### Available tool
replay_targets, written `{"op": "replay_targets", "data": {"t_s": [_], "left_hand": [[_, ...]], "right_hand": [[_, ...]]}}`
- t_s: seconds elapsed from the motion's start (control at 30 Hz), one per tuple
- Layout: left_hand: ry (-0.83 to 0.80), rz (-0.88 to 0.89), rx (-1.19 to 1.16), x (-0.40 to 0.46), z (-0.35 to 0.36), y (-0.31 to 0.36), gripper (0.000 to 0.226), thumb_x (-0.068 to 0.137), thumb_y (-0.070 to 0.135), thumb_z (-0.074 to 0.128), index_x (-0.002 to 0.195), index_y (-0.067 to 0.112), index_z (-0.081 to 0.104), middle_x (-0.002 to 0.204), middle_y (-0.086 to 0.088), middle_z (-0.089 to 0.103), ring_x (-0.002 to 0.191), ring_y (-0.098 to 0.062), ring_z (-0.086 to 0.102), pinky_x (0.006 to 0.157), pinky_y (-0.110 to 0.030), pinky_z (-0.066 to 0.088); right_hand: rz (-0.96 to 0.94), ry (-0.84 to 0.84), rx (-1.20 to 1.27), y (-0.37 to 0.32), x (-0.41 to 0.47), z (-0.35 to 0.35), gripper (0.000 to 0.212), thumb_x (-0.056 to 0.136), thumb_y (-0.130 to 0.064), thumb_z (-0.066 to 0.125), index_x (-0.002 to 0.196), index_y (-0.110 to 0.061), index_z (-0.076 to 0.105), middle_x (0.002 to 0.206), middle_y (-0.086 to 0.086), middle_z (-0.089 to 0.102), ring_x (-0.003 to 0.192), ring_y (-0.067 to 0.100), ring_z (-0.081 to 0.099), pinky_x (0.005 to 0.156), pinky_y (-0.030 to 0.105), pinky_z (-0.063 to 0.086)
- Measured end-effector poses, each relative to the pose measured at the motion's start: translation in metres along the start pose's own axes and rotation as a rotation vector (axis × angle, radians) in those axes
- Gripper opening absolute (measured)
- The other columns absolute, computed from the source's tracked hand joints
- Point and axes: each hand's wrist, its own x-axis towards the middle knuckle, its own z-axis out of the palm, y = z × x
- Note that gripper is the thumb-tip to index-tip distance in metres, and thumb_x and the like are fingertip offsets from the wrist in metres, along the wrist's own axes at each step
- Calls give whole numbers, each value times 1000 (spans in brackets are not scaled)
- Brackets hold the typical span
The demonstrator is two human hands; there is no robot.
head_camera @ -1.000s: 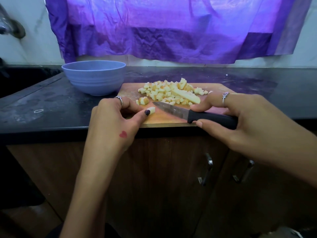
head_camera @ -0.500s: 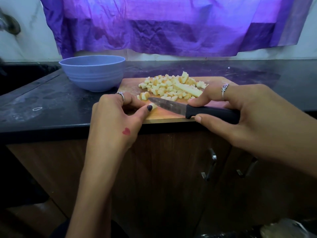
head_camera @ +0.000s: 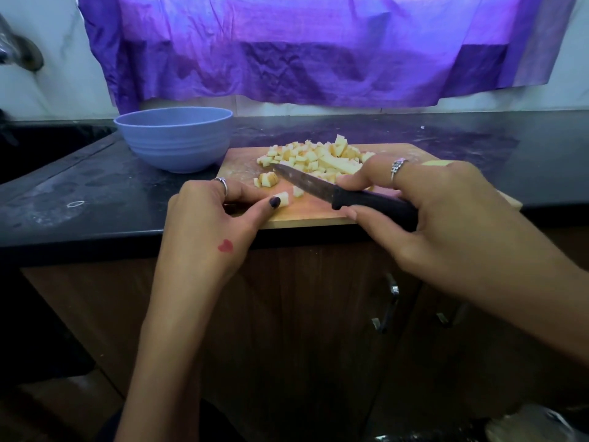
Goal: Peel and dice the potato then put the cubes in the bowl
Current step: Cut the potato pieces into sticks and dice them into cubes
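Potato cubes [head_camera: 314,157] beside bowl [head_camera: 174,138]

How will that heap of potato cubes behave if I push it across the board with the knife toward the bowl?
The potato cubes lie loose in a heap, so they will probably scatter rather than slide as one mass. Their flat faces suggest little rolling. One uncut strip may swing sideways. The bowl has a raised rim, so pushing alone likely won't get them in.

Knife [head_camera: 322,190] tip now farther up the board, beside fresh loose cubes [head_camera: 267,179] near the pile.
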Motion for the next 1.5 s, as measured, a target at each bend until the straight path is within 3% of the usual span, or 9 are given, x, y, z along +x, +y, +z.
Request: {"op": "replay_targets", "data": {"t_s": [0.1,0.3,0.57,0.67,0.9,1.07,1.17,1.33,1.5], "left_hand": [[7,-1,-20,-1,0,0,16,82,35,71,94,26,75,89,10,69,91,-6,59,76,-20,42],[31,6,-3,1,4,1,11,81,34,72,90,27,75,78,20,62,75,8,55,62,1,36],[26,25,-8,0,4,-1,16,83,33,70,97,27,74,79,22,58,75,13,52,63,5,34],[47,-2,-35,0,5,-2,8,82,35,71,89,33,72,80,23,59,73,23,50,61,4,35],[50,-30,-37,0,7,1,3,83,31,71,85,32,68,77,23,58,72,14,52,59,5,34],[30,-13,-38,0,5,3,4,84,29,71,84,31,68,76,22,59,70,22,50,57,4,34],[26,-28,-49,-1,4,4,4,84,29,71,83,30,68,76,20,59,72,9,54,57,3,35],[23,-31,-44,0,4,5,3,84,29,71,83,27,70,74,18,60,74,2,54,57,-1,36],[7,-19,-38,1,3,4,3,85,29,70,83,27,70,74,18,61,73,3,54,58,0,36]], "right_hand": [[-3,-6,51,-3,-1,2,26,80,-42,54,104,-35,63,89,-3,67,83,18,63,69,38,53],[1,-2,80,-2,-1,3,22,85,-43,55,103,-36,63,89,-4,66,76,14,61,64,35,52],[-2,-54,62,0,0,3,20,83,-42,59,102,-36,65,68,-21,51,68,-2,52,54,9,36],[-6,-67,80,1,1,3,23,80,-43,57,100,-35,65,64,-26,45,71,-10,49,64,2,37],[72,-232,108,-4,6,-7,37,71,-51,51,106,-44,61,101,-6,63,89,15,62,79,31,47],[14,-173,-43,2,1,-14,31,85,-52,48,109,-40,63,81,-5,63,69,6,52,68,37,49],[9,-73,-106,1,-6,-15,31,84,-45,52,111,-37,65,73,-6,58,60,0,42,61,37,49],[37,-43,10,-7,-9,-9,36,79,-46,51,110,-37,66,101,-5,69,92,18,61,64,22,45],[5,-16,-8,-6,-6,-2,20,85,-34,67,105,-33,69,85,-6,68,86,20,64,66,28,47]]}}
